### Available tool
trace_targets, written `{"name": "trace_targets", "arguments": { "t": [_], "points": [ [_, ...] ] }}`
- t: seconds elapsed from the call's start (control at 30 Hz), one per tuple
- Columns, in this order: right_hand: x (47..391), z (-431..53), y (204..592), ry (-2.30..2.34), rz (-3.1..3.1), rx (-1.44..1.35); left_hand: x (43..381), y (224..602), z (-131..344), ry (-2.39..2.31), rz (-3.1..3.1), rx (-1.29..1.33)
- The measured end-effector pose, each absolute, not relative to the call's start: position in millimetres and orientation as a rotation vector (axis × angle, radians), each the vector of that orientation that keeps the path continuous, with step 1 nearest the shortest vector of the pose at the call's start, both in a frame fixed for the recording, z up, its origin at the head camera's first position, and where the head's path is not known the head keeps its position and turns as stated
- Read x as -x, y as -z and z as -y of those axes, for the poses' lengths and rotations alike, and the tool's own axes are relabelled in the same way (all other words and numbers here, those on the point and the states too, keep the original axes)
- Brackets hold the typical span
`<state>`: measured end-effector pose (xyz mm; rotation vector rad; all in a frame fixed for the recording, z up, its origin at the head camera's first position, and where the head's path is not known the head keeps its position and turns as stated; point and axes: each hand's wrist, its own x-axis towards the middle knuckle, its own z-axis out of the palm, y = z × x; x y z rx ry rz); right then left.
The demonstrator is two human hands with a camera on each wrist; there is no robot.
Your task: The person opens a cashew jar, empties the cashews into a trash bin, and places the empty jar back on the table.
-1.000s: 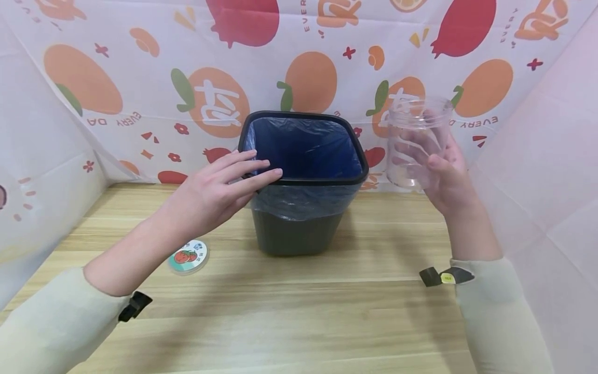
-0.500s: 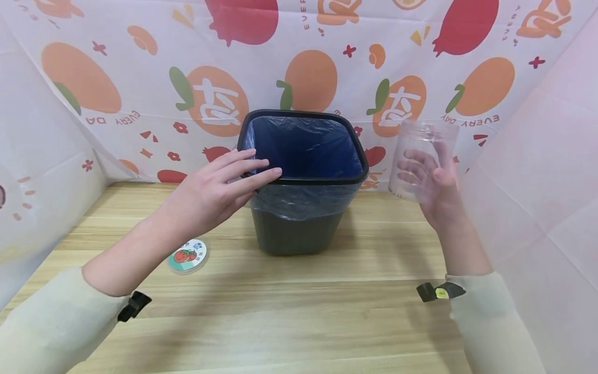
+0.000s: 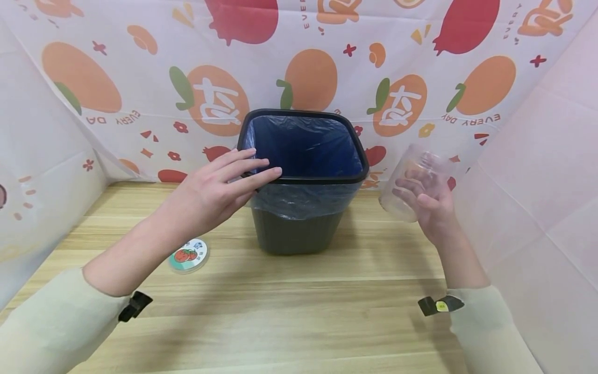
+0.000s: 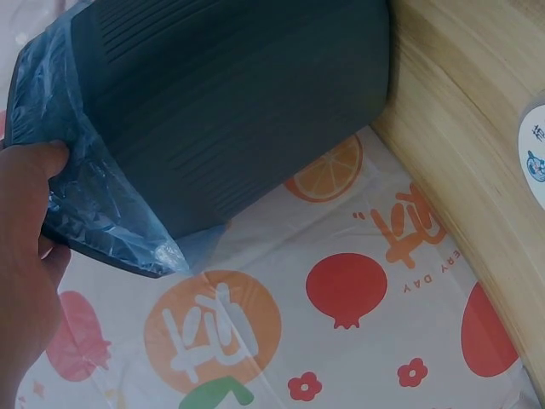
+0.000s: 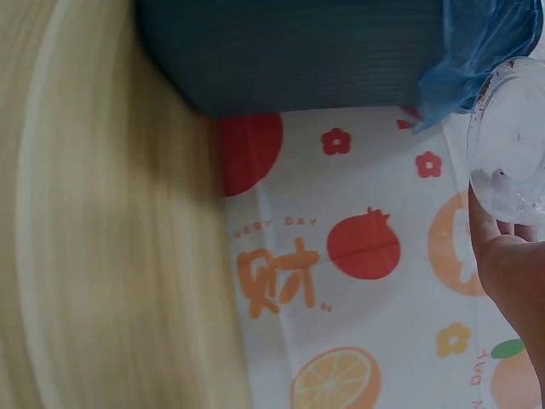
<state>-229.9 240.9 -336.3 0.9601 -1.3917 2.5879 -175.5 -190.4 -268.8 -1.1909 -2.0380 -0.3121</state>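
My left hand (image 3: 212, 189) grips the left side of the trash can (image 3: 296, 234) at its black rim, thumb against the liner outside and fingers laid over the edge. A translucent blue bag (image 3: 306, 200) lines the can and hangs over its rim. To the right of the can, my right hand (image 3: 436, 215) holds a clear plastic jar (image 3: 394, 202) in the air, mouth up and leaning to the right. The jar is see-through and has no lid on it. In the right wrist view, the round base of the jar (image 5: 515, 145) faces the camera.
A round lid (image 3: 189, 256) with a tomato picture lies on the wooden table (image 3: 289, 311), below my left forearm. A fruit-printed cloth (image 3: 308, 26) hangs behind the can, and pale sheets (image 3: 551, 171) stand at both sides.
My right hand has lowered the jar beside the can and tilted it, its mouth now leaning to the right. My left hand and the can have stayed in place.
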Motion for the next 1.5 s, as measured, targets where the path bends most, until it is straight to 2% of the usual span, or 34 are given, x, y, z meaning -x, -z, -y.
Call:
{"name": "trace_targets", "arguments": {
  "t": [0.4, 0.8, 1.5],
  "points": [
    [230, -244, 376, -2.532, 1.562, -0.964, 174, 269, 190, 0.293, 2.041, 1.185],
    [225, -249, 410, -2.420, 1.824, -0.834, 172, 269, 187, 0.288, 2.046, 1.183],
    [230, -249, 433, -2.156, 2.348, -0.664, 172, 268, 191, 0.294, 2.049, 1.181]
  ]
}}
